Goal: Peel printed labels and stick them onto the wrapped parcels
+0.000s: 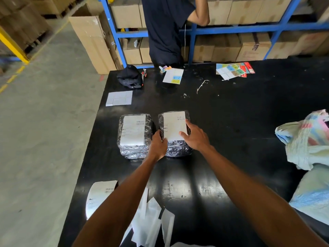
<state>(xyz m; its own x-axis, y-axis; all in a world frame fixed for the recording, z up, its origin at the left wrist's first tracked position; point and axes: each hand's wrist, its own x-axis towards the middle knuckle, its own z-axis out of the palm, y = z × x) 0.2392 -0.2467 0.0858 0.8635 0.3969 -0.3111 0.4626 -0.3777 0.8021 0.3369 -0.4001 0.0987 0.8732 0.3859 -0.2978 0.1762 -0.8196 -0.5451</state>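
Observation:
Two parcels wrapped in shiny clear film lie side by side on the black table (231,122). The left parcel (135,152) carries a white printed label (133,130). On the right parcel (178,150) lies another white label (174,125). My left hand (158,144) rests at that parcel's near left corner, fingers at the label's lower edge. My right hand (195,136) lies on the label's right side with straight fingers pressing it flat. A curled strip of printed labels (99,195) sits at the table's near left edge.
White backing papers (149,218) lie near me. A blank sheet (119,98), a black cap (130,74) and coloured sticker sheets (235,70) are farther back. Pale bags (306,139) lie at right. A person in dark clothes (165,29) stands by blue shelving with cartons.

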